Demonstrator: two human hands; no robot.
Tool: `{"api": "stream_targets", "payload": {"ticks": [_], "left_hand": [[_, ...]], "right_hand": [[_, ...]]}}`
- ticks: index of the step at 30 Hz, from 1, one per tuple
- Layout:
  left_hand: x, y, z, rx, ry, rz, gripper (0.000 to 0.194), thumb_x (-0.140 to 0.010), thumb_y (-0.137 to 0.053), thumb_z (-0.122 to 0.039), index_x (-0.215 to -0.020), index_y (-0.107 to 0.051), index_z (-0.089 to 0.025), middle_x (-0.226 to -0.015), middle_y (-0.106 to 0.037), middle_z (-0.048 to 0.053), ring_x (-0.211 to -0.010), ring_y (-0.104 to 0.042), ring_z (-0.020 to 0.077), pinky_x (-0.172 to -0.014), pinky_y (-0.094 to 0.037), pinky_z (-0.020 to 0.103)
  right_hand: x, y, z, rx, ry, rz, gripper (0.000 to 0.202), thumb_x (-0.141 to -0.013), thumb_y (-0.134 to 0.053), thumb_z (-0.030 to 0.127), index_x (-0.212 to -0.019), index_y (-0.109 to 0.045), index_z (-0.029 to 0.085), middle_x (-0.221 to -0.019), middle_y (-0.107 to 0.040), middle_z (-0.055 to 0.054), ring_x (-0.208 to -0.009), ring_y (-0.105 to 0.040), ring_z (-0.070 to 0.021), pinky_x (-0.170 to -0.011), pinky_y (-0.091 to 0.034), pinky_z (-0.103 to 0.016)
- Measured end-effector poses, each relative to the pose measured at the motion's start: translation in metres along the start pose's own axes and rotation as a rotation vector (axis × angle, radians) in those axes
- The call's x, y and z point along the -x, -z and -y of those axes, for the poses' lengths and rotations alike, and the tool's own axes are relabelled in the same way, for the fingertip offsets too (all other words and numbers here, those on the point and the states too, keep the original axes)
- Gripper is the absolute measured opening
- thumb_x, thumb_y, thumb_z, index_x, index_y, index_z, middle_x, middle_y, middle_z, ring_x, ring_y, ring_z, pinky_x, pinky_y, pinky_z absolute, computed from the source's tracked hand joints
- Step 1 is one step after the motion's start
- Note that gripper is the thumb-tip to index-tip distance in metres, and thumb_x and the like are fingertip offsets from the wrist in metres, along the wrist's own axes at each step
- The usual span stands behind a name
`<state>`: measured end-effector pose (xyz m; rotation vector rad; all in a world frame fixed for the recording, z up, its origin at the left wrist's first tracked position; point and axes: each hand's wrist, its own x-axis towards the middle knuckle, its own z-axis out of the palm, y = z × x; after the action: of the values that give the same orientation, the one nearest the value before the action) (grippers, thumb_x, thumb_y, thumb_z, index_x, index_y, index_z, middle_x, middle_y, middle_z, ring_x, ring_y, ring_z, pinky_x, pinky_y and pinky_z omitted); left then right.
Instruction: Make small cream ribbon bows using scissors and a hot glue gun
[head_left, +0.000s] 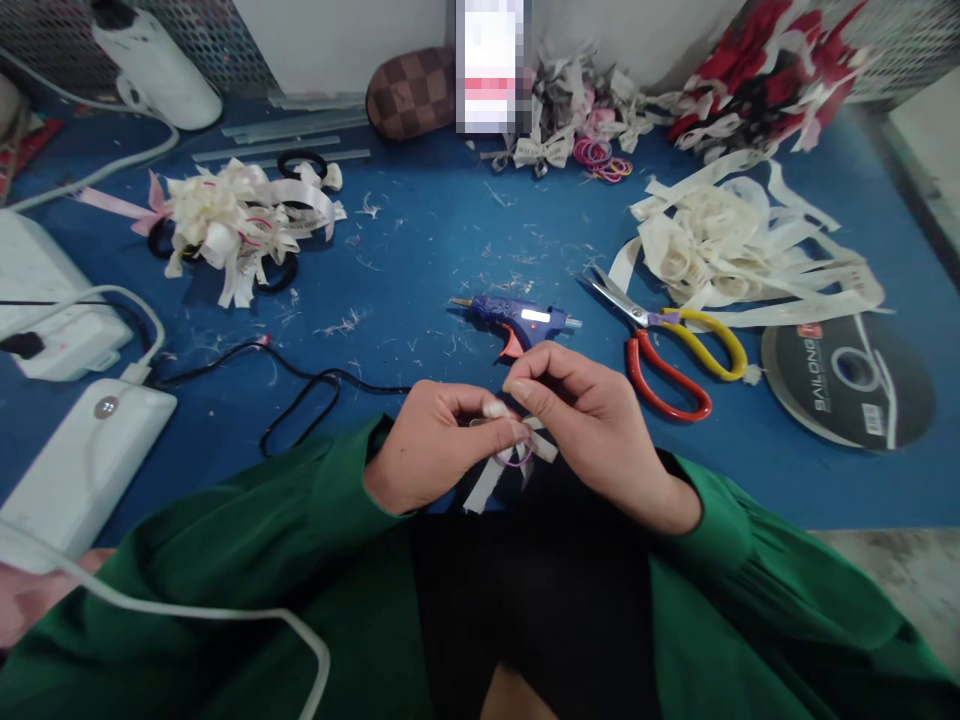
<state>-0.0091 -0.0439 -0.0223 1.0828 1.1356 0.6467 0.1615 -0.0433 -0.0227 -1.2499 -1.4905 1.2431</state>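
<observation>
Blue table, with a cream ribbon heap at right. Scissors beside the heap, blades parted. Right hand: thumb and forefinger narrow, nearly meeting; cannot tell whether anything is pinched. Left hand opposite. Glue gun just beyond both (nozzle pointing left). Ribbon piece between left thumb and forefinger, near the table's front edge. Purple hair tie below that thumb, among ribbon tails.
</observation>
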Motion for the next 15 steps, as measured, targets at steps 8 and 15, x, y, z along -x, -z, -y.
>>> {"api": "stream_targets", "payload": {"ticks": [8,15], "left_hand": [[-0.0035,0.0013,-0.0017,0.127,-0.042,-0.142,0.020,-0.075,-0.080,-0.024,-0.059,-0.073,-0.015,-0.058,-0.067,0.002,-0.055,-0.055,0.0106,-0.054,-0.044,0.022],[-0.0037,0.0011,0.0003,0.152,-0.026,-0.140,0.019,-0.074,-0.081,-0.025,-0.060,-0.073,-0.015,-0.058,-0.067,0.001,-0.053,-0.054,0.0101,-0.051,-0.043,0.022]], "right_hand": [[0.0020,0.0068,0.0008,0.125,0.002,-0.010,0.016,-0.091,-0.069,0.030,-0.080,-0.063,0.019,-0.074,-0.064,0.001,-0.069,-0.057,-0.0127,-0.065,-0.044,-0.027],[0.0041,-0.0007,-0.0037,0.180,0.039,-0.072,0.022,-0.094,-0.062,0.024,-0.072,-0.058,0.019,-0.065,-0.058,0.004,-0.060,-0.051,-0.0101,-0.057,-0.039,-0.025]]}}
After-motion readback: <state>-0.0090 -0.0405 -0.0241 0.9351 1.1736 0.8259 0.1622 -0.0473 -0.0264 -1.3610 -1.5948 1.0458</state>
